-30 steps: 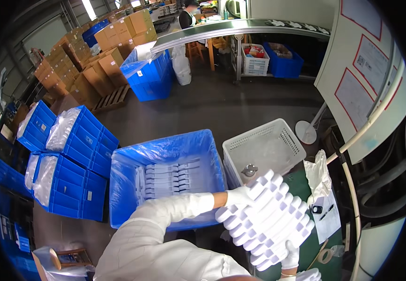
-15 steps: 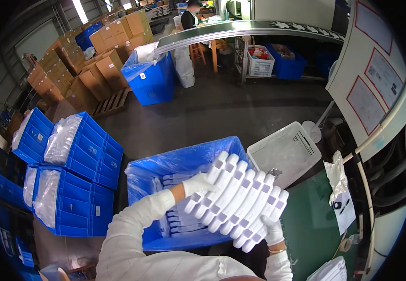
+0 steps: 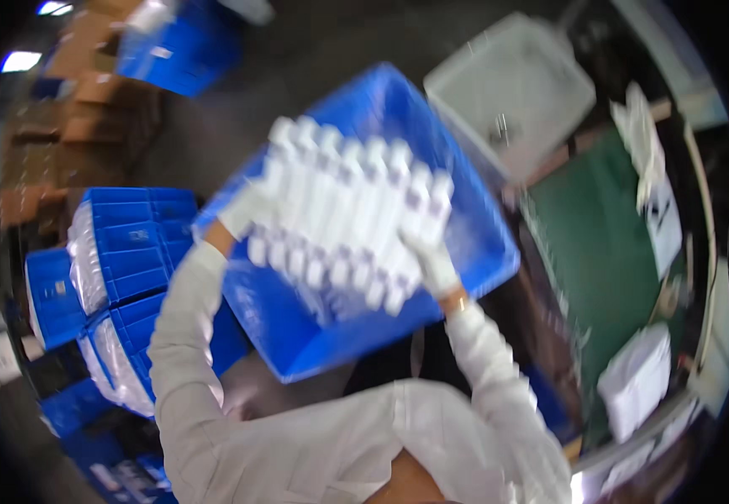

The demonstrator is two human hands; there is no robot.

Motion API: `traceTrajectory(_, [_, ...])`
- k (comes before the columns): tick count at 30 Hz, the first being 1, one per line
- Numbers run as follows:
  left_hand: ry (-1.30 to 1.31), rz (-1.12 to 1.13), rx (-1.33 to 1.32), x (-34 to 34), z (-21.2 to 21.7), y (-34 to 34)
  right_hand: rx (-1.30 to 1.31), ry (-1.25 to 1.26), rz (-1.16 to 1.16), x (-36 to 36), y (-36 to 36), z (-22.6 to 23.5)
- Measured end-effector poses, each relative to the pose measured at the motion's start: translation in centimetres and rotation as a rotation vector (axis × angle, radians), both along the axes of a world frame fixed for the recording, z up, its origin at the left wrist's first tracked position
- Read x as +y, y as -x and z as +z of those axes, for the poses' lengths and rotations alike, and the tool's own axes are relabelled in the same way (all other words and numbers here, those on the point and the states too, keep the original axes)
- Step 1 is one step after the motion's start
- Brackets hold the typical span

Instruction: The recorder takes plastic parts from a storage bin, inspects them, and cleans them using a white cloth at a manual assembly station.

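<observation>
Both my gloved hands hold a white ribbed plastic tray over a large blue bin lined with clear plastic. My left hand grips the tray's left edge. The tray's lower right edge is in my right hand. The picture is blurred by motion, so what lies under the tray inside the bin is hard to make out.
A grey plastic crate stands just beyond the blue bin. A green table top with white bags and papers lies to the right. Stacked blue crates wrapped in plastic stand at left, brown cartons behind them.
I have carried the white tray from over the green table leftward to above the blue bin, and my head has tilted down and rolled.
</observation>
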State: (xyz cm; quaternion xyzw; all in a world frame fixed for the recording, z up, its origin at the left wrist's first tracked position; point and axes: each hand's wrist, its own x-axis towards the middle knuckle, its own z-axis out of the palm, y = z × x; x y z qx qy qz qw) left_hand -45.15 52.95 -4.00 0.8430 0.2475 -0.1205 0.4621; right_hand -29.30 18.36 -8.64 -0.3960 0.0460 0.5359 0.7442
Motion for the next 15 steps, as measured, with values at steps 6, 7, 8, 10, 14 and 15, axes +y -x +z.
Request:
traceTrajectory(6, [0.003, -0.044, 0.149, 5.2, -4.4, -4.0, 0.144, -0.106, -0.123, 3.8, -0.2, -7.6])
traceTrajectory(7, [-0.055, -0.076, 0.188, 3.9, -6.4, -3.7, 0.182, -0.097, -0.145, 2.4, 0.5, -9.4])
traceTrajectory(8, [-0.039, -0.086, 0.2, 3.2, -7.1, -4.7, 0.193, -0.081, -0.155, 1.9, 0.6, -10.5])
traceTrajectory(10, [0.056, -0.037, 0.219, 2.0, -8.0, -6.2, 0.22, -0.004, -0.21, 1.5, 0.9, -12.4])
traceTrajectory(14, [0.123, -0.063, 0.282, 2.6, -11.2, -8.2, 0.274, 0.015, -0.237, 1.3, 1.5, -16.0])
traceTrajectory(15, [0.117, -0.088, 0.268, 3.0, -12.0, -8.7, 0.266, 0.035, -0.234, 1.2, 1.3, -16.4])
